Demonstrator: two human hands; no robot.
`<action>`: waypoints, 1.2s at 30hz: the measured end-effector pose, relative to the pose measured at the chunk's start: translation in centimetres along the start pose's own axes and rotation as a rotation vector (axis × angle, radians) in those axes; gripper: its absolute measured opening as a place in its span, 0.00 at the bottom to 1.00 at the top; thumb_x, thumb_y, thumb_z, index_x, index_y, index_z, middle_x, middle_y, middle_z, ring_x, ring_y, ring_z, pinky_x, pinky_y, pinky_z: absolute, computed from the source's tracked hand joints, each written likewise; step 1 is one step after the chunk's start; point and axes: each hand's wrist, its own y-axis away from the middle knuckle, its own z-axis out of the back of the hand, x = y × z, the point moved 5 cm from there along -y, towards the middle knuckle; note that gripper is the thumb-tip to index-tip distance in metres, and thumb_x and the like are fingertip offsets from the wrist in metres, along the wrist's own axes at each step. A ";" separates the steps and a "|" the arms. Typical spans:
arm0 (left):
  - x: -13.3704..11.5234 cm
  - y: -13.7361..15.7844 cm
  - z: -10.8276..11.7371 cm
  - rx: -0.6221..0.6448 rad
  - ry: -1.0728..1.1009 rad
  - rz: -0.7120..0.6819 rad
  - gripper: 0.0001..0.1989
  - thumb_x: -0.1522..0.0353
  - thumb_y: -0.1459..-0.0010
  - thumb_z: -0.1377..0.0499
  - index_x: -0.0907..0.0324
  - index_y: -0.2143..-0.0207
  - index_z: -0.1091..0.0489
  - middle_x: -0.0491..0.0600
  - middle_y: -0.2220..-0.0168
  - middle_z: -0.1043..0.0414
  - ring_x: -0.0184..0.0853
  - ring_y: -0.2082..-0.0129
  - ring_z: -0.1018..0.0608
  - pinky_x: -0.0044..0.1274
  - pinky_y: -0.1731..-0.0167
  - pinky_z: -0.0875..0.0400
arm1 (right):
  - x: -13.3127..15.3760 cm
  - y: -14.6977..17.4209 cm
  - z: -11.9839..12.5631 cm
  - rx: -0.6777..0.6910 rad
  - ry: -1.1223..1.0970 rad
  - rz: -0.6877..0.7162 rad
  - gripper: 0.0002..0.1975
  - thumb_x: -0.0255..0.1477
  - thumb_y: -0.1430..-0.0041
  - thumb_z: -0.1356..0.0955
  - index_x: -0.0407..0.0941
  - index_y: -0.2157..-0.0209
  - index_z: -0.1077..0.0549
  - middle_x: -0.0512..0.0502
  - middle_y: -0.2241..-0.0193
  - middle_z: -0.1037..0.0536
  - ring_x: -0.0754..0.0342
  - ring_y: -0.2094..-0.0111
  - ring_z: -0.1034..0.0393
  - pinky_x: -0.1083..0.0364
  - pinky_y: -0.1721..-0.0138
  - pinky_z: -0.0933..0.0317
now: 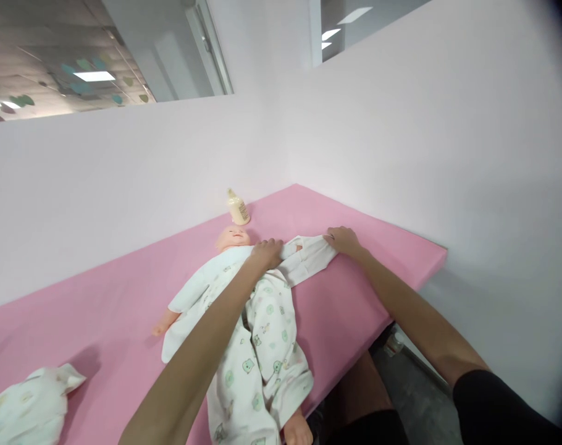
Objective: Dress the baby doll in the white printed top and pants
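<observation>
Apparently at the step of straightening the cloth, right of the doll: pinched at its right end by the right hand, covered at its left by the left hand, cannot tell whether gripping. Judged to need an even pull next, with room on the mat before its right edge.

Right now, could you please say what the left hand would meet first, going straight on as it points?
The left hand would probably meet the white wall, past the pink surface; depth is unclear.
</observation>
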 end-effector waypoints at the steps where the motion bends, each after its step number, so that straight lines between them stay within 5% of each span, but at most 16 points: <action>1: -0.4 -0.2 0.0 -0.010 0.001 -0.013 0.21 0.67 0.37 0.48 0.60 0.43 0.37 0.62 0.46 0.31 0.48 0.46 0.27 0.38 0.46 0.35 | 0.7 0.2 0.1 -0.022 0.012 0.003 0.16 0.37 0.30 0.42 0.44 0.61 0.27 0.39 0.59 0.22 0.45 0.56 0.32 0.50 0.55 0.46; 4: -1.8 -0.9 0.0 -0.064 0.001 -0.073 0.20 0.68 0.36 0.49 0.58 0.42 0.36 0.59 0.46 0.30 0.45 0.47 0.26 0.38 0.46 0.35 | 3.5 0.7 0.4 -0.102 -0.009 0.038 0.20 0.43 0.30 0.42 0.43 0.55 0.29 0.35 0.51 0.26 0.42 0.50 0.35 0.47 0.48 0.49; 8: -3.3 -1.8 -0.2 -0.142 -0.010 -0.132 0.19 0.70 0.34 0.52 0.61 0.45 0.32 0.61 0.48 0.30 0.46 0.47 0.26 0.35 0.48 0.34 | 6.5 0.7 -0.5 -0.061 -0.132 0.112 0.23 0.48 0.30 0.43 0.44 0.60 0.28 0.40 0.57 0.24 0.47 0.54 0.32 0.50 0.52 0.45; 16: -3.7 -2.3 -1.1 -0.178 -0.033 -0.170 0.19 0.64 0.29 0.57 0.53 0.43 0.33 0.57 0.49 0.31 0.43 0.50 0.25 0.34 0.52 0.33 | 6.8 0.3 -1.5 0.057 -0.143 0.274 0.19 0.34 0.26 0.45 0.45 0.57 0.25 0.44 0.57 0.23 0.53 0.53 0.31 0.57 0.55 0.44; 23: -4.0 -1.9 -1.0 -0.194 -0.066 -0.218 0.19 0.64 0.29 0.58 0.54 0.44 0.33 0.57 0.47 0.32 0.43 0.48 0.27 0.35 0.52 0.33 | 8.4 1.2 -0.3 0.063 0.003 0.326 0.16 0.24 0.30 0.43 0.39 0.59 0.25 0.34 0.54 0.25 0.46 0.52 0.31 0.51 0.49 0.45; 31: -4.0 -2.0 -1.1 -0.218 -0.089 -0.227 0.17 0.65 0.29 0.58 0.57 0.48 0.32 0.56 0.50 0.30 0.42 0.52 0.25 0.34 0.55 0.32 | 6.0 1.6 0.7 0.144 0.052 0.153 0.21 0.37 0.29 0.43 0.38 0.58 0.25 0.33 0.54 0.23 0.43 0.54 0.28 0.50 0.54 0.39; 36: -4.2 -2.3 -1.3 -0.218 -0.088 -0.245 0.17 0.65 0.29 0.57 0.57 0.49 0.32 0.57 0.50 0.30 0.42 0.51 0.25 0.34 0.54 0.32 | 6.4 1.9 0.6 0.194 0.059 0.105 0.15 0.29 0.32 0.40 0.40 0.56 0.24 0.36 0.55 0.21 0.47 0.55 0.26 0.54 0.58 0.38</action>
